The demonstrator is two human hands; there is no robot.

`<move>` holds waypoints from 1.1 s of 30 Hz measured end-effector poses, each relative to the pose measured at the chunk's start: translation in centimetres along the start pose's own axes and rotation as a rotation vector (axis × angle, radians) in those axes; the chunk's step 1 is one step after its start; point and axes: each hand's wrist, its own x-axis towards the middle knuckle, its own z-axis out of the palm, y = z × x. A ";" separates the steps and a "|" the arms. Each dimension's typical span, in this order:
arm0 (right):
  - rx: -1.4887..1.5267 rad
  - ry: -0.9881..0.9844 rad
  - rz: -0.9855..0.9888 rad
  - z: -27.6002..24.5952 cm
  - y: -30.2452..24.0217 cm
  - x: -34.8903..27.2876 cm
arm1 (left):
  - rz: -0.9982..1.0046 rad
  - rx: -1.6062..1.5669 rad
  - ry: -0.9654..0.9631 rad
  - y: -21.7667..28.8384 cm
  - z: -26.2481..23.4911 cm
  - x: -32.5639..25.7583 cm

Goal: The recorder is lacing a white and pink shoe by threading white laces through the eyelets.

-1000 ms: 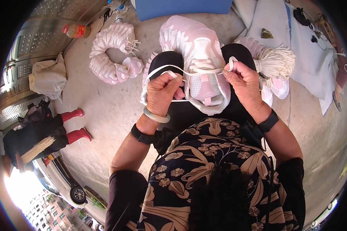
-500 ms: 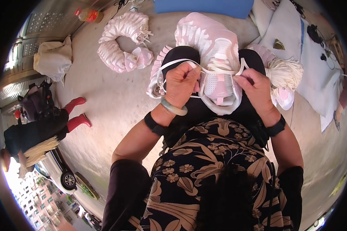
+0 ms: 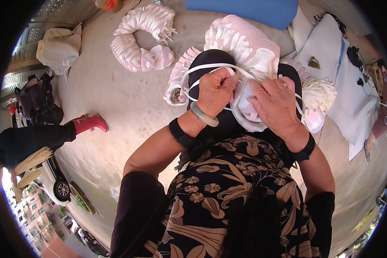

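A stack of nested pink-and-white shoe uppers (image 3: 241, 36) lies across my dark-clad knees, its nearest upper facing me. My left hand (image 3: 217, 88) is closed in a pinch on a white shoelace (image 3: 202, 66), which loops out to the left and across the upper. Over the right side of the nearest upper, my right hand (image 3: 276, 103) has its fingers bent and drawn together near the lace holes. What its fingertips hold is hidden. A piece of lace curves out beyond that hand. Beside my left knee rests another row of uppers (image 3: 176, 90).
On the concrete floor lies a curved chain of nested uppers (image 3: 133, 56). A bundle of cream laces (image 3: 320, 94) sits at my right knee, near a white sheet (image 3: 344, 94). A person in red boots (image 3: 92, 124) stands at the left, holding pale strands (image 3: 32, 161).
My right hand has moved left over the upper, from the lace at its side. My left hand has shifted slightly right, still pinching the lace. The person at left has shifted.
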 end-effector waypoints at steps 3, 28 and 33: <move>0.023 -0.003 0.042 0.1 0.1 -0.1 | 0.013 0.036 0.000 -0.1 0.1 0.0; 0.100 0.147 0.060 1.4 -0.1 0.1 | 0.527 0.903 0.009 1.1 -0.1 -2.0; 0.105 0.214 0.101 2.7 -0.4 0.7 | 0.457 0.846 -0.011 0.0 0.3 -1.6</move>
